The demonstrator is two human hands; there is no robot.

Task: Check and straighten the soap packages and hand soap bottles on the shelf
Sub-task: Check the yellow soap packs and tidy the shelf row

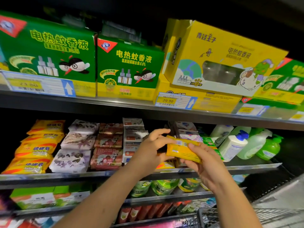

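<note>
A yellow soap package (180, 148) is held in front of the middle shelf (82, 175). My left hand (150, 149) grips its left end and my right hand (203, 163) grips its right end, thumb on top. Stacks of soap packages fill the shelf: yellow sulfur soaps (35, 150) at the left, white floral ones (76, 143), reddish ones (107, 145), then white goat soap boxes (131, 137). Hand soap bottles stand at the right: a white one with a blue pump (232, 146), a pale green one (251, 145) and a bright green one (269, 148).
Green (130, 68) and yellow (218, 58) mosquito-liquid boxes stand on the upper shelf with price tags (174, 101). Green packs (37, 197) and round green tubs (164, 185) sit on the shelf below. A wire cart (271, 211) is at the bottom right.
</note>
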